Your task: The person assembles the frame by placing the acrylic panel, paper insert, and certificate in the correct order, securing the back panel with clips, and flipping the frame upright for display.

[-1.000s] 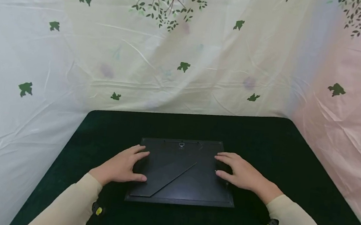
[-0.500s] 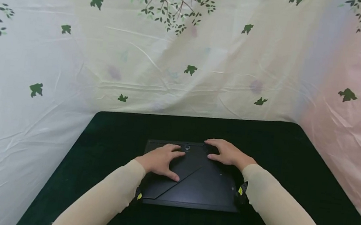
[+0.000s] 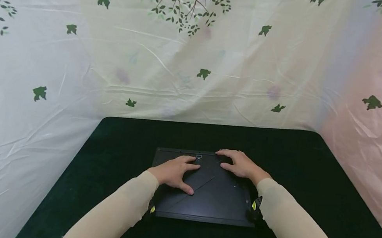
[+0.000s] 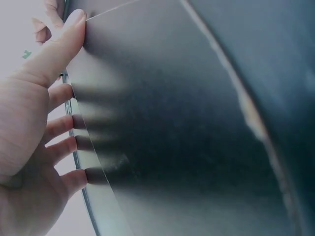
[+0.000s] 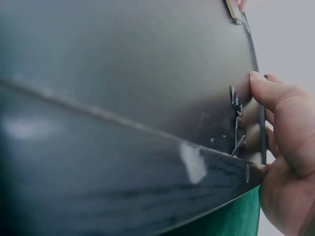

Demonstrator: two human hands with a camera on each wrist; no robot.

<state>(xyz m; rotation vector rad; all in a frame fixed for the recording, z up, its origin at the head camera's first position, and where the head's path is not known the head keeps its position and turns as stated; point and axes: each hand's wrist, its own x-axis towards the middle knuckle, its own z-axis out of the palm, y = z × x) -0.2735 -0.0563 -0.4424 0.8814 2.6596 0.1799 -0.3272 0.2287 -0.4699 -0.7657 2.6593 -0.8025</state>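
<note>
A black picture frame [image 3: 218,206] lies face down, its back panel crossed by the diagonal edge of the stand flap [image 3: 174,199]. Spread over the left of the panel, my left hand [image 3: 172,172] touches it with thumb and fingertips; the left wrist view shows these fingertips [image 4: 76,179] against the dark surface. My right hand [image 3: 242,166] grips the frame's far edge near the right corner, thumb on the back and fingers over the edge, partly hidden in the right wrist view. A small metal hanger [image 3: 199,157] sits at the far edge, and a bent tab [image 5: 236,103] shows near the right thumb.
The frame rests on a dark green cloth-covered table [image 3: 132,134]. A pale curtain [image 3: 166,88] with printed leaves stands behind it, and pinkish cloth [image 3: 378,156] hangs at the right. Wrist cameras [image 3: 255,205] sit under both sleeves.
Both hands have moved from the frame's left and right sides, the left inward onto the panel, the right to the far edge. In the last half second they have barely shifted.
</note>
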